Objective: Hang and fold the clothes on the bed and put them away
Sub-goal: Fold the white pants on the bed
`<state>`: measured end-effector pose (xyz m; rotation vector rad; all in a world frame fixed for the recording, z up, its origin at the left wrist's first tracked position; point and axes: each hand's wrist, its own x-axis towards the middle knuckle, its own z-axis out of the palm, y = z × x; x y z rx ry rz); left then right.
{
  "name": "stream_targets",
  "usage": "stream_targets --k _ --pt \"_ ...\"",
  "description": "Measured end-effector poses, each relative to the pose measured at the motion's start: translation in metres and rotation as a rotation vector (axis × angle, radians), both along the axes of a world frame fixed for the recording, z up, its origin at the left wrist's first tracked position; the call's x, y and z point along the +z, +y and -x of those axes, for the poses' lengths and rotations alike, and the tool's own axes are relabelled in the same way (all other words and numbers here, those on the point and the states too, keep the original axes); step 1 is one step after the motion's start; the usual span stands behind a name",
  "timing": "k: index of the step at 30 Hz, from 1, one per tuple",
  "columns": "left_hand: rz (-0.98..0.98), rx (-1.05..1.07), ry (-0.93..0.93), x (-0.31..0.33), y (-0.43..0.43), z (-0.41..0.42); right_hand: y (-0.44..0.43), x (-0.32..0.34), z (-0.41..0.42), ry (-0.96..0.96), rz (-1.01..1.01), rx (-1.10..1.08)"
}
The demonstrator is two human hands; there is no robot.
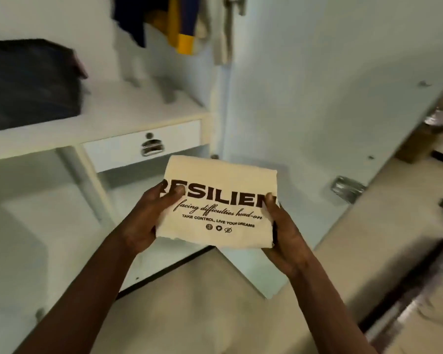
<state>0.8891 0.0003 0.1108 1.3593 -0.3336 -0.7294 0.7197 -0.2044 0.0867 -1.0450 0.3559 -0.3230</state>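
A cream T-shirt, folded into a small square with dark printed lettering on top, is held in the air in front of an open white wardrobe. My left hand grips its left edge, thumb on top across the print. My right hand grips its right edge, thumb on top and fingers underneath. The shirt hovers just below and in front of the wardrobe's small drawer.
A stack of dark folded clothes lies on the wardrobe shelf at the left. Blue, yellow and beige garments hang above. The open wardrobe door stands at the right. Lower compartments open at the left. Beige floor lies below.
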Motion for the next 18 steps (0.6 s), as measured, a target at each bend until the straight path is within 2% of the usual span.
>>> stream_targets --k 5,15,18 --pt "0.017 0.173 -0.010 0.007 0.073 -0.061 0.038 0.006 -0.113 -0.018 0.043 0.214" --pt "0.118 0.651 -0.128 0.074 0.180 -0.185 0.124 0.058 -0.348 -0.122 -0.120 0.580" --pt "0.208 0.658 -0.141 0.084 0.206 -0.204 0.158 0.078 -0.402 -0.178 -0.095 0.671"
